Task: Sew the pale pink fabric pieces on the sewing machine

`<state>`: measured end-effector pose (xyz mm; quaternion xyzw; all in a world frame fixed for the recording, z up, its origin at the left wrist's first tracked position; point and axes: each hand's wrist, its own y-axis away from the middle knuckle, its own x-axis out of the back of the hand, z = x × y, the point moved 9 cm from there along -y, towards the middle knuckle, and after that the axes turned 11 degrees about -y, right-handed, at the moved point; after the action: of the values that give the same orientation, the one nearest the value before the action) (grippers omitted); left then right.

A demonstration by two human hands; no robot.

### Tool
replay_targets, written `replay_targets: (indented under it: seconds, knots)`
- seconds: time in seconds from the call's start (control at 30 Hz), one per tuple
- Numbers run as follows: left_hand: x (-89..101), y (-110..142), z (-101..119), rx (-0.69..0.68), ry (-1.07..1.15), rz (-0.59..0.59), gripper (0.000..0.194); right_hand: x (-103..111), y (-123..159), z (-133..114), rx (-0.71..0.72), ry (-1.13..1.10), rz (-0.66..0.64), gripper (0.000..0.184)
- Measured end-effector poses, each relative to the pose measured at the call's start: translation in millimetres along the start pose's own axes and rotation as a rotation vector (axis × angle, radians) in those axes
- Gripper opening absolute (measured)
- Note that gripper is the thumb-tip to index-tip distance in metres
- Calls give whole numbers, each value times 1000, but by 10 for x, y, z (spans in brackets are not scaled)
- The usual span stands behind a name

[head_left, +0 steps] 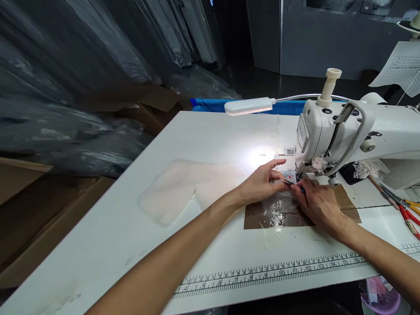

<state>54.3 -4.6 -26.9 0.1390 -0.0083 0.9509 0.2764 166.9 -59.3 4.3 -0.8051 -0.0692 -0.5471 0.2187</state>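
My left hand (264,181) rests on the white table (131,236) just left of the needle of the white sewing machine (348,131), fingers stretched flat over a small sheer piece of fabric (280,203). Close beside it, my right hand (320,203) is pinched round a thin dark tool (295,186), probably tweezers, whose tip points toward the presser foot. The sheer piece lies over a brown taped patch (344,199) on the table. The needle area is brightly lit.
A gooseneck lamp (249,106) hangs over the table. Pale fabric pieces (183,186) lie to the left. Scissors with red and yellow handles (407,210) sit at the right. A printed ruler (278,271) runs along the near edge. Cardboard boxes (36,214) and plastic-wrapped bundles stand left.
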Motion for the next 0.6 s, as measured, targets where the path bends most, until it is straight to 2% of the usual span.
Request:
replay_targets:
  seconds: [0.3, 0.6]
  knots:
    - [-7, 17, 44, 30, -16, 12, 72, 40, 26, -38, 0, 38, 81, 57]
    - [-27, 23, 64, 28, -13, 9, 74, 24, 31, -15, -47, 51, 97, 52]
